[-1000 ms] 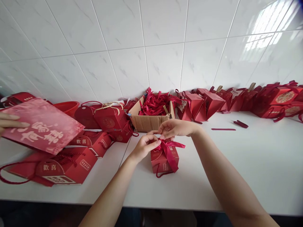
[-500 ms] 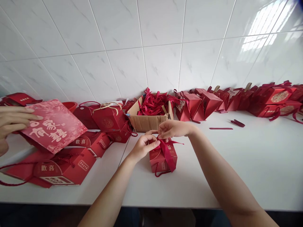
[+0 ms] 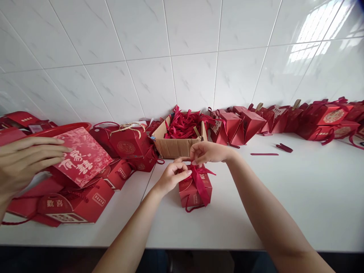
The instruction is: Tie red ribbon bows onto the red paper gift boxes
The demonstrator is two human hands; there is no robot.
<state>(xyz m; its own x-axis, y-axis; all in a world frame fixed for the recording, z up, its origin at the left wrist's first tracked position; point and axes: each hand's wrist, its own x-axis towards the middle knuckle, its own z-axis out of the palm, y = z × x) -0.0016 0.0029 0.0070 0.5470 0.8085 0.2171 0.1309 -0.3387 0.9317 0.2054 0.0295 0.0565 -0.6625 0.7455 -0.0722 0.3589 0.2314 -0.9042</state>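
Observation:
A small red gift box point(image 3: 186, 195) with a twisted cord handle stands on the white table in front of me. Across its top lies a dark pink ribbon point(image 3: 201, 187), gathered at the far end, one tail hanging down the near side and another sticking out right. My left hand point(image 3: 173, 176) pinches the ribbon from the left, thumb and fingers together. From the right, my right hand point(image 3: 209, 152) bends over the same spot with its fingertips closed on the ribbon. The knot itself is partly hidden by my fingers.
A cardboard box point(image 3: 178, 147) full of ribbons stands just behind. Red boxes point(image 3: 93, 204) pile up at left, where another person's hand point(image 3: 28, 163) holds a printed red box point(image 3: 85, 155). More boxes point(image 3: 250, 123) line the wall at right, near a loose ribbon strip point(image 3: 264, 154) and a dark clip-like item point(image 3: 284, 148).
The other person's hand has moved right with the printed box, and a red basin shows more behind it. My hands stay at the ribbon with barely any movement.

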